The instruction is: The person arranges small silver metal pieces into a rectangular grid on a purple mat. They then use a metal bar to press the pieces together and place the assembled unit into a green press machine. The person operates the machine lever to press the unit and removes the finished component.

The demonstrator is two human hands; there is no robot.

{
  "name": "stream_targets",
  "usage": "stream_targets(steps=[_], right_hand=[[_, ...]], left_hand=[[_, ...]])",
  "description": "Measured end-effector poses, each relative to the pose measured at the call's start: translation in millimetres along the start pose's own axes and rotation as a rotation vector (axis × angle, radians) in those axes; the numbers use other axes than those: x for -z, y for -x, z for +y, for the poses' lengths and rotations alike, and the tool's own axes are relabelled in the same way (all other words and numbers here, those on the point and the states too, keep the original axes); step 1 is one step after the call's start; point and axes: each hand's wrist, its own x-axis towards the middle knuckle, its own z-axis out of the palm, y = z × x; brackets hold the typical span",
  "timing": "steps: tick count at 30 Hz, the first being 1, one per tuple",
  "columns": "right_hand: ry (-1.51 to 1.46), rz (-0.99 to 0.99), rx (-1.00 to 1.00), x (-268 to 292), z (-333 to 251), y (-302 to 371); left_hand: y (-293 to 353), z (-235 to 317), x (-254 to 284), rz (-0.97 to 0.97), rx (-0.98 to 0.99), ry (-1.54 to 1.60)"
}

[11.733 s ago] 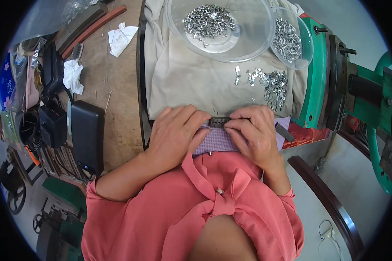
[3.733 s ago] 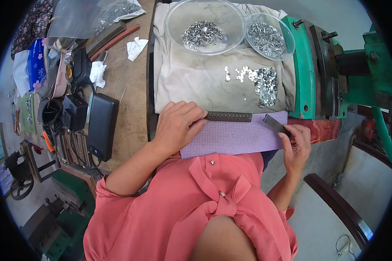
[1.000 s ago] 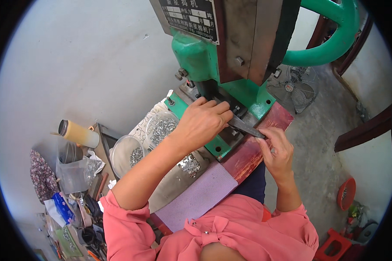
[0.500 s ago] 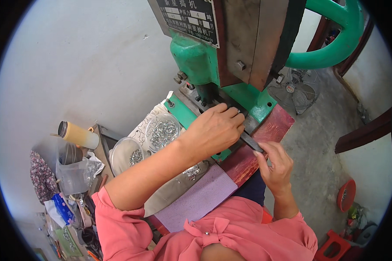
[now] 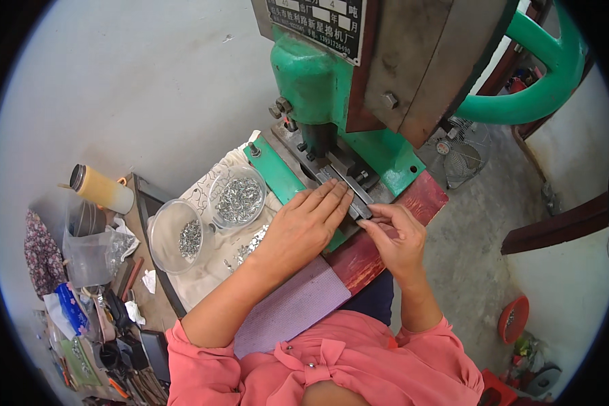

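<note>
My left hand [image 5: 310,222] lies with its fingers stretched out on the metal bed at the base of a green press [image 5: 304,78]. Its fingertips rest beside a narrow slot below the press's dark ram [image 5: 318,139]. On the right, my right hand [image 5: 400,238] pinches the near end of a flat dark metal bar [image 5: 363,212] between thumb and fingers. That bar points along the slot toward the ram, and my left fingers partly cover it. Whether a small part sits under the ram is too small to tell.
Two clear round tubs, a left one [image 5: 170,227] and a right one [image 5: 212,214], hold small shiny metal pieces. Loose pieces [image 5: 250,247] lie on the cloth beside them. A purple mat [image 5: 287,304] covers the near edge. A fan [image 5: 461,152] stands on the floor, right.
My left hand has drawn back from under the ram and flattened on the bed. My right hand has pushed the bar farther in, toward the ram. The view has shifted slightly.
</note>
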Motion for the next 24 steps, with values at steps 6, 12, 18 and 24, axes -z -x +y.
stream_targets(steps=[6,12,18,24], right_hand=[[-0.070,-0.060,-0.098,13.5,15.0,-32.4],[0.041,-0.180,0.062,0.5,47.1,-62.1],[0.031,-0.279,0.033,-0.1,54.8,-72.7],[0.005,-0.290,0.051,-6.7,54.5,-75.3]], left_hand=[[5.5,2.6,-10.9,0.046,0.037,-0.001],[6.1,8.6,-17.5,0.097,0.071,0.051],[8.1,11.0,-21.6,0.133,0.104,0.075],[7.4,11.9,-26.2,0.156,0.119,0.085]])
